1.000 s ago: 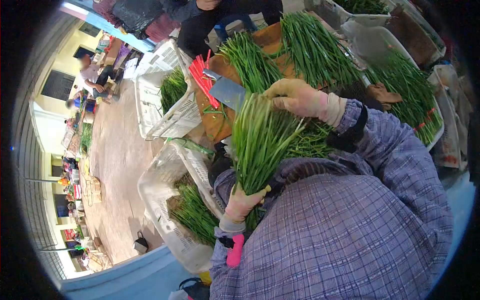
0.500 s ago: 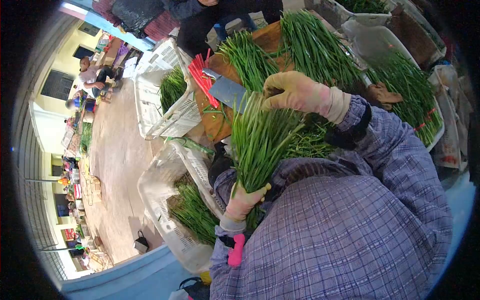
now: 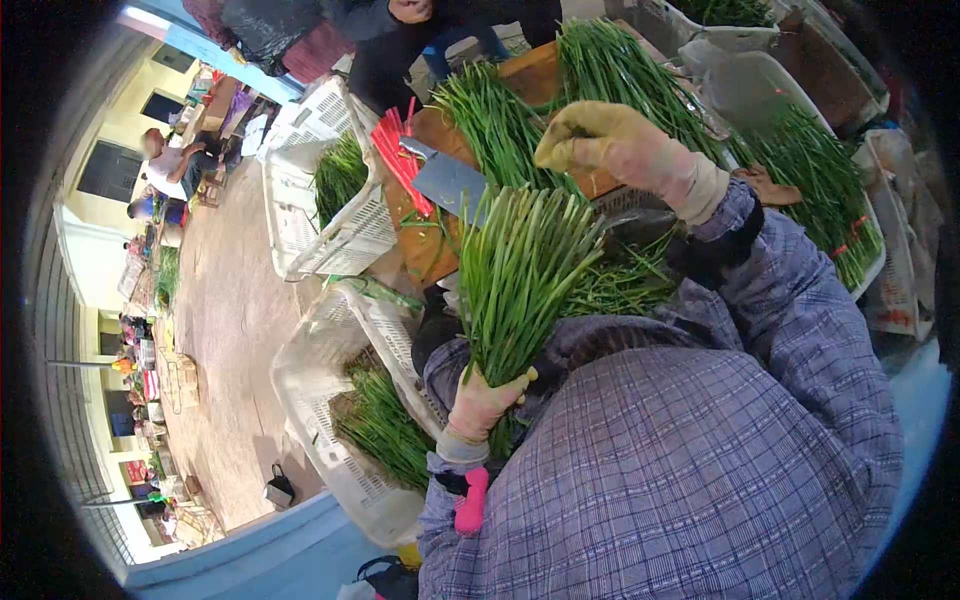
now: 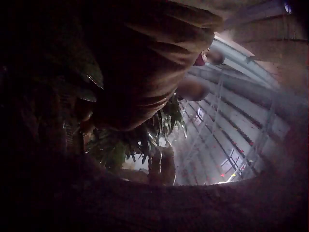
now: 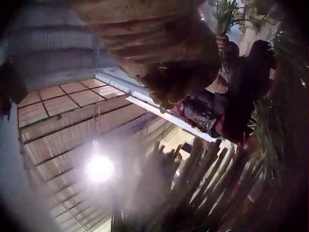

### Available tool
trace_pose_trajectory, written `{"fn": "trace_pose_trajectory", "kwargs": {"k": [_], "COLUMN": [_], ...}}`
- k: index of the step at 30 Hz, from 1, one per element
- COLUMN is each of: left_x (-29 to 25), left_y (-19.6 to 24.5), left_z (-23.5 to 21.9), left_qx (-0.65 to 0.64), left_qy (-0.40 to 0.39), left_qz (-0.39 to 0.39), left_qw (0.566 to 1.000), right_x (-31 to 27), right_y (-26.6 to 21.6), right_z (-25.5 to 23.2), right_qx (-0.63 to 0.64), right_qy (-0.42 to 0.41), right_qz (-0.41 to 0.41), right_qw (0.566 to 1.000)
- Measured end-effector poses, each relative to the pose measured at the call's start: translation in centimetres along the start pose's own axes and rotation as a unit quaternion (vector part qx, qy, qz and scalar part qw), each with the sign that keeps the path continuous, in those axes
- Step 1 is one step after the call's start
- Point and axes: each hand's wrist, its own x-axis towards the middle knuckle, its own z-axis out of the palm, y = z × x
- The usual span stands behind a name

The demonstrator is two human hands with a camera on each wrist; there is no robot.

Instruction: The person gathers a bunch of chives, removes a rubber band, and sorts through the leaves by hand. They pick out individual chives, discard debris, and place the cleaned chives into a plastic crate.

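My gloved left hand (image 3: 487, 405) grips the lower part of a thick bunch of garlic chives (image 3: 520, 280), held upright in front of my body. Their pale cut ends fan out at the top, and the right wrist view shows these stem ends (image 5: 193, 179) close by. My gloved right hand (image 3: 640, 155) hovers up and to the right of the bunch, fingers loosely bent and apart from it, with nothing visible in them. In the dark left wrist view, the glove (image 4: 149, 67) hides most of the chives.
A wooden board (image 3: 425, 255) carries a cleaver (image 3: 445, 182), red strips (image 3: 395, 160) and chive piles (image 3: 490, 120). Loose chives (image 3: 625, 275) lie beyond my lap. White crates (image 3: 330, 225) with greens stand at left, and another crate (image 3: 870, 275) at right. A person's legs (image 3: 395, 55) are across the board.
My right hand has moved from the top of the chives up and to the right, away from them. The left hand keeps its grip, and the bunch's top now shows more fully.
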Motion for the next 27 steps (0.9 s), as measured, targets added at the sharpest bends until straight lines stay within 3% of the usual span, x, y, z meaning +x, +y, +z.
{"fn": "trace_pose_trajectory", "kwargs": {"k": [1,2,3,5,6,7,9,11,13,17,19,20,22,23,25,26,27], "left_x": [0.1,0.1,0.0,-0.2,-0.3,-0.2,-0.1,-0.1,-0.1,-0.2,0.2,0.4,0.8,0.8,0.5,0.7,0.9], "left_y": [-0.1,0.1,0.2,0.4,0.5,0.5,0.5,0.5,0.5,0.0,0.2,-0.1,-0.7,-0.7,-0.2,-0.1,0.0], "left_z": [0.0,0.0,0.2,0.4,0.5,0.6,0.4,0.3,0.3,0.0,-0.3,-0.6,-1.1,-1.0,-0.6,-0.8,-1.1], "left_qx": [0.000,0.000,0.025,0.051,0.045,0.038,0.088,0.135,0.086,0.016,0.133,0.131,0.279,0.279,0.192,0.191,0.354], "left_qy": [-0.007,-0.007,0.005,0.018,0.021,0.025,0.015,0.006,-0.003,-0.010,-0.057,-0.057,-0.068,-0.068,-0.068,-0.069,-0.060], "left_qz": [0.004,0.004,0.006,0.006,0.016,0.027,0.052,0.077,0.042,0.015,0.148,0.148,0.248,0.248,0.193,0.192,0.318], "left_qw": [1.000,1.000,1.000,0.999,0.999,0.999,0.995,0.988,0.995,1.000,0.978,0.979,0.925,0.925,0.960,0.960,0.878], "right_x": [0.1,-0.3,-0.2,-0.1,-0.2,0.2,1.2,2.0,2.4,1.6,1.3,1.2,1.4,1.3,1.0,0.9,0.9], "right_y": [-0.2,-0.8,-1.2,-1.5,-1.3,-1.4,-1.6,-1.7,-1.5,-2.6,-2.5,-1.9,-0.9,-0.6,-1.7,-1.2,-0.7], "right_z": [0.4,0.6,0.9,1.5,2.2,2.4,2.8,3.3,3.4,3.1,2.6,2.4,2.6,2.6,3.3,3.2,3.1], "right_qx": [0.010,0.012,0.013,-0.134,-0.226,-0.225,-0.439,-0.475,-0.515,-0.501,-0.385,-0.386,-0.435,-0.435,-0.558,-0.557,-0.552], "right_qy": [-0.038,-0.048,-0.049,-0.095,-0.064,-0.064,-0.151,-0.163,-0.237,-0.278,-0.270,-0.271,-0.302,-0.302,-0.338,-0.338,-0.328], "right_qz": [-0.015,0.048,0.048,0.007,-0.040,-0.039,-0.161,-0.150,-0.139,-0.053,-0.038,-0.038,-0.125,-0.124,-0.066,-0.065,-0.097], "right_qw": [0.999,0.998,0.998,0.986,0.971,0.971,0.871,0.852,0.812,0.818,0.882,0.881,0.839,0.839,0.755,0.756,0.760]}}
